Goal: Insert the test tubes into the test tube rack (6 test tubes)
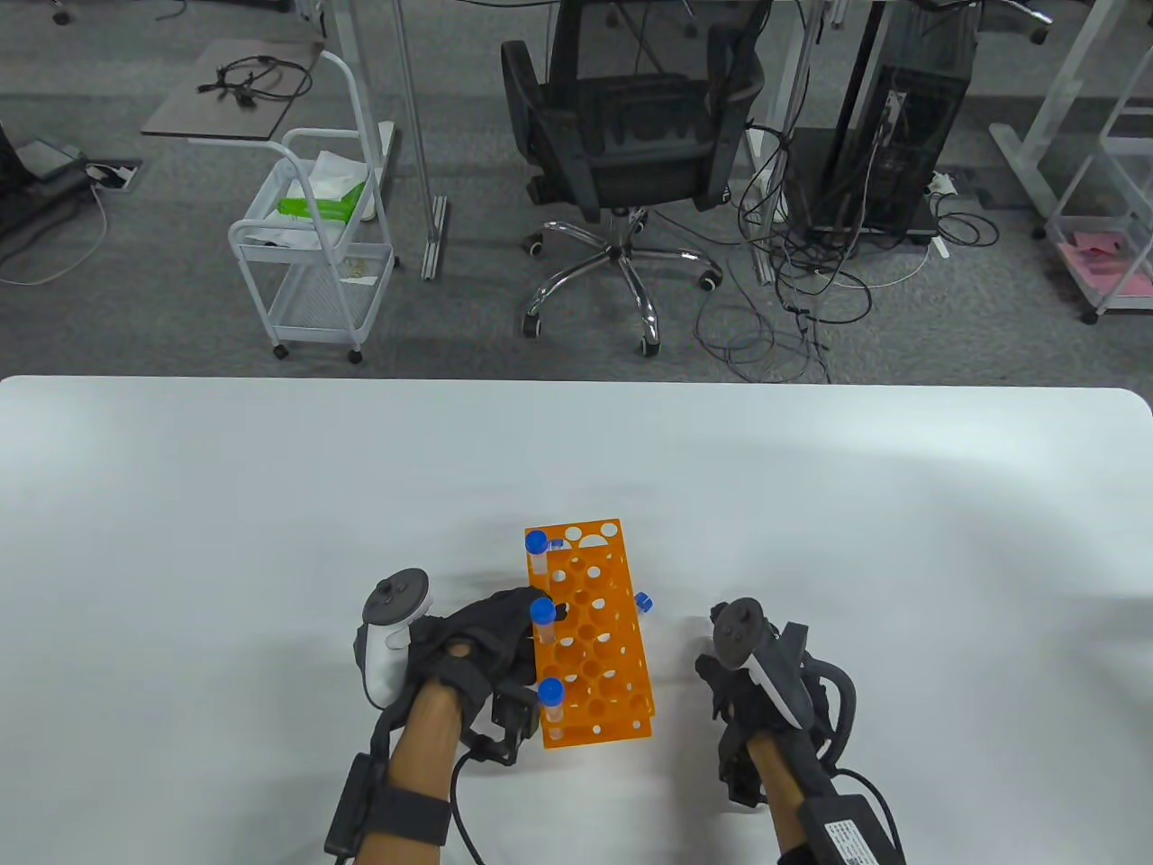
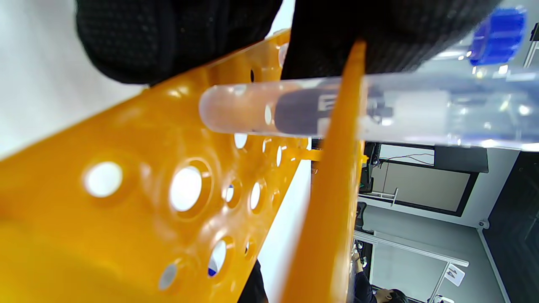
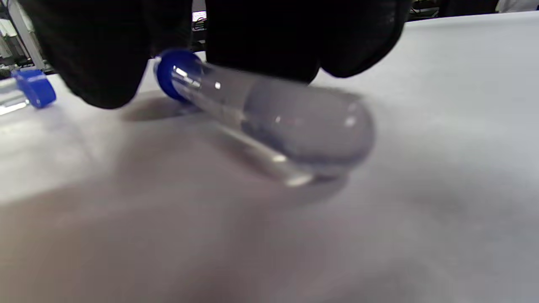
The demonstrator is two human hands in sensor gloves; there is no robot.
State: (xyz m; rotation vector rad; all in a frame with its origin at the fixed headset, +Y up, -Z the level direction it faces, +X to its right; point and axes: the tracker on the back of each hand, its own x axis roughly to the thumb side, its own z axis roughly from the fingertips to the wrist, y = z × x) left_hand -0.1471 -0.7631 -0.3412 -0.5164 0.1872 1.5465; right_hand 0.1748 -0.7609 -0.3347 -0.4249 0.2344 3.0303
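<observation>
The orange rack (image 1: 594,631) stands on the white table. Three blue-capped test tubes stand in its left column, at the far end (image 1: 537,544), the middle (image 1: 542,614) and the near end (image 1: 550,694). My left hand (image 1: 491,644) is at the rack's left side; in the left wrist view its fingers (image 2: 362,38) grip the middle tube (image 2: 269,110), which passes through the rack's top plate (image 2: 337,176). My right hand (image 1: 752,680) is down on the table right of the rack. In the right wrist view its fingers (image 3: 261,42) pinch a tube (image 3: 290,126) lying on the table.
Another tube lies on the table by the rack's right side, its blue cap (image 1: 642,601) showing, also at the left of the right wrist view (image 3: 34,87). An office chair (image 1: 630,135) and a white cart (image 1: 315,243) stand beyond the table's far edge.
</observation>
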